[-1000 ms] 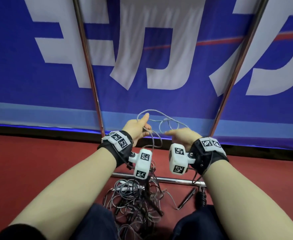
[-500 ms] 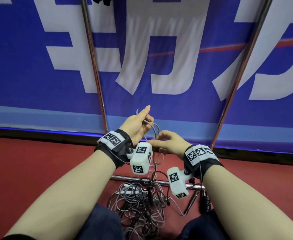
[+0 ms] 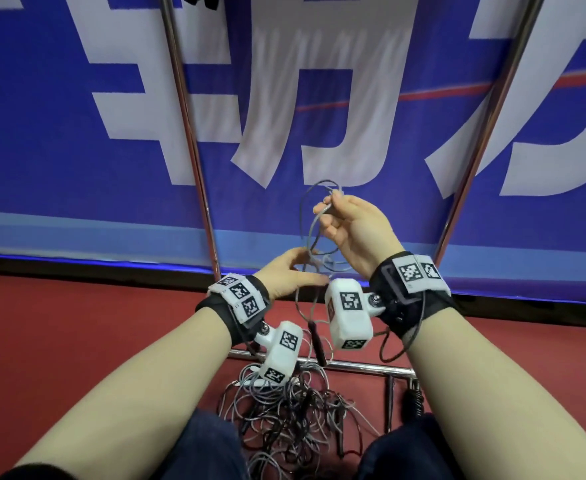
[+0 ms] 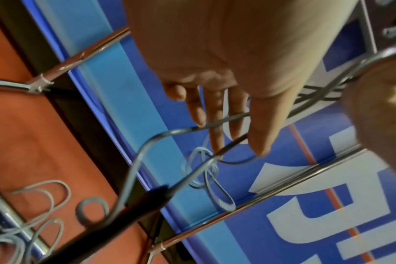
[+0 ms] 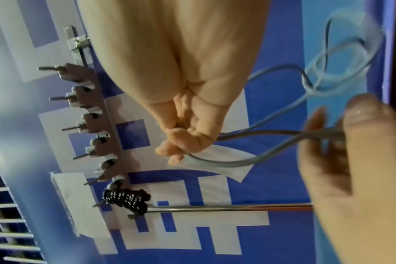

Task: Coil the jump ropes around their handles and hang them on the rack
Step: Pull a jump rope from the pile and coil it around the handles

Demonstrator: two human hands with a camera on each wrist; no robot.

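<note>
Grey cord: one jump rope (image 3: 310, 216) is up in the air between both hands, knotted into a small tangle just above the left hand (image 3: 286, 277).
Right hand: the right hand (image 3: 355, 230) now sits higher and farther out than half a second ago, fingers curled round a loop of the cord, pulling it up.
Left hand: dropped lower, fingers fairly straight and relaxed, cord running across the fingertips (image 4: 258, 142), not really gripped.
Handle: a black handle (image 3: 319, 344) dangles off the cord, near the floor bar.
Pile: the other ropes (image 3: 284, 414) lie in a heap on the red floor, near the knees.
Rack: the hook rack (image 5: 95, 128) is up on the wall with one dark coiled rope (image 5: 127, 199) on it already.
Meaning: looks like untangling, so coiling this one hasn't started yet; most of the job is left.
</note>
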